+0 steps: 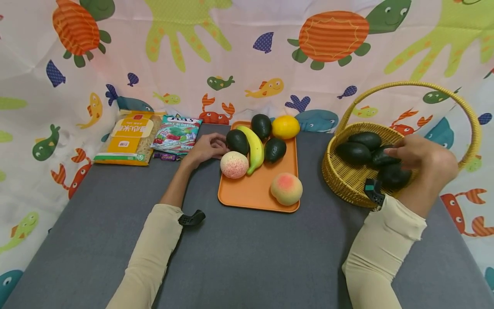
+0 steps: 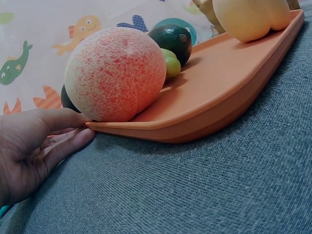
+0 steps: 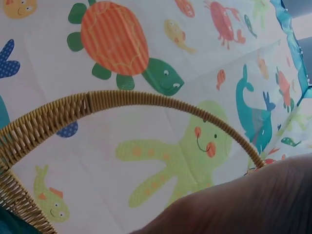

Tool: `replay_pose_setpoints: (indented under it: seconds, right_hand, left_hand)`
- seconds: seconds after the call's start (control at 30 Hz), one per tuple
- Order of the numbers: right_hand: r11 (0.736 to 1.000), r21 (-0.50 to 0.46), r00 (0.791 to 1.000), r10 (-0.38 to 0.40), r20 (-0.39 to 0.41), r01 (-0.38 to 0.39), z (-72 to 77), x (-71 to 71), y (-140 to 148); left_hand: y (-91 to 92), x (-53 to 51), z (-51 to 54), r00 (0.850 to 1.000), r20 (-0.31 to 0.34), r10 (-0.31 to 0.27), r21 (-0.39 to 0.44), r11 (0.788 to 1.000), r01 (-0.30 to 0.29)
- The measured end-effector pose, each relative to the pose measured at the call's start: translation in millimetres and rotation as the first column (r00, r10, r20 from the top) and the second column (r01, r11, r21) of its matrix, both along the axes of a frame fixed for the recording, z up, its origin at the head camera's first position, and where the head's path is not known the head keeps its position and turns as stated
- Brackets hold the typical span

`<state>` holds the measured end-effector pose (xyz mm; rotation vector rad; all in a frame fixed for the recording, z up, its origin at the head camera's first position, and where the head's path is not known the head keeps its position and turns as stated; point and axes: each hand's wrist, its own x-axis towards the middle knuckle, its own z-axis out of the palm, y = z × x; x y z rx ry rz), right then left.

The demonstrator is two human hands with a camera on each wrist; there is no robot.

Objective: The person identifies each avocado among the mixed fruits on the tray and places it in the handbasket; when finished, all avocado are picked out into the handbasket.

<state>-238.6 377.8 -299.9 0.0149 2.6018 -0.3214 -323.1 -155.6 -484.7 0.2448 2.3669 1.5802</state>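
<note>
My left hand [image 1: 210, 148] is at the left edge of the orange tray [image 1: 254, 197] and pinches its rim between thumb and fingers, as the left wrist view shows. Beside it on the tray sit a speckled peach [image 1: 234, 165] and a dark avocado [image 1: 237, 141]. My right hand [image 1: 418, 156] reaches into the yellow wicker basket [image 1: 343, 184], under its handle. Its fingers grip a dark avocado [image 1: 383, 157] among several others; some fingertips are hidden. The right wrist view shows only the basket handle [image 3: 146, 100] and part of the wrist.
The tray also bears a banana [image 1: 254, 148], a lemon [image 1: 286, 127], two more avocados [image 1: 275, 149] and a smooth peach [image 1: 287, 189]. Left of it lie a rice bag [image 1: 131, 137], a candy bag [image 1: 176, 134] and a small purple packet [image 1: 166, 156]. A patterned curtain hangs behind.
</note>
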Motion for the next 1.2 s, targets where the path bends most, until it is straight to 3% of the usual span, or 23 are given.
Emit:
replay_pose_setpoints:
  seconds: [0.17, 0.43, 0.67, 0.83, 1.03, 1.2]
  right_hand:
    - [0.995, 0.044, 0.993, 0.096, -0.070, -0.093, 3.5, -0.7, -13]
    - [0.981, -0.036, 0.961, 0.178, -0.213, -0.190, 19.2, -4.8, -51]
    - [0.927, -0.092, 0.876, 0.306, -0.373, -0.363, 21.4, -11.9, -96]
    - [0.876, -0.085, 0.834, 0.417, -0.361, -0.475, 19.3, -21.7, -136]
    - [0.772, -0.029, 0.732, 0.589, -0.343, -0.635, 3.4, -42.2, -174]
    - [0.731, -0.042, 0.700, 0.633, -0.331, -0.681, -16.2, -53.5, -190]
  left_hand:
    - [-0.7, -1.3, -1.1, 1.000, 0.002, -0.005, 0.003, 1.000, 0.005]
    - [-4.5, -1.9, 2.1, 1.000, -0.011, 0.004, -0.011, 1.000, -0.005]
    - [-2.2, -1.9, 0.7, 1.000, -0.017, -0.004, -0.002, 1.000, 0.004]
    - [0.8, -1.3, -3.8, 0.999, -0.032, -0.005, -0.016, 1.000, 0.004]
    - [-1.5, -1.5, -5.4, 1.000, -0.017, -0.007, 0.006, 1.000, 0.007]
    - [-1.9, -3.8, -5.0, 1.000, -0.029, -0.009, 0.005, 1.000, 0.009]
